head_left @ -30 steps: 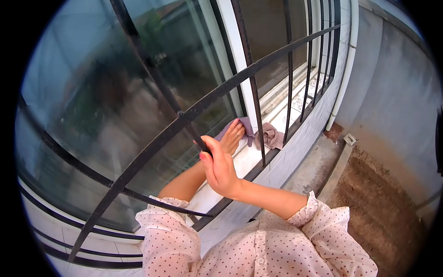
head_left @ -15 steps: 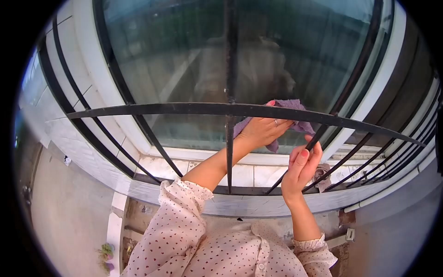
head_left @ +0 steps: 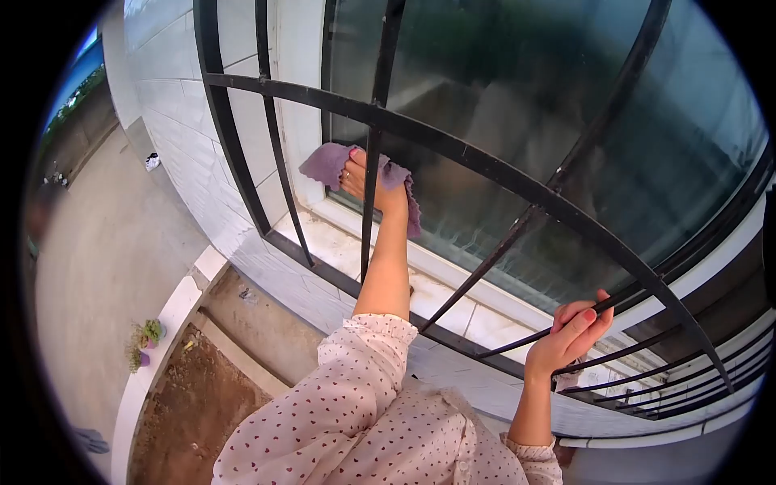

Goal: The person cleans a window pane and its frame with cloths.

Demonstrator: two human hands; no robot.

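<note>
The left hand [head_left: 390,196] lies over a crumpled purple fabric cloth [head_left: 327,166] at the lower left corner of a large dark glass pane [head_left: 493,162], fingers bent over it; whether they pinch it I cannot tell. The right hand [head_left: 566,343] is curled around a slim black metal bar [head_left: 517,343]. The cloth's loose edges could slip from under the palm and drop to the white tiled sill [head_left: 453,305]. With a black upright bar [head_left: 371,174] crossing before the left hand, a sideways sweep might knock the wrist.
</note>
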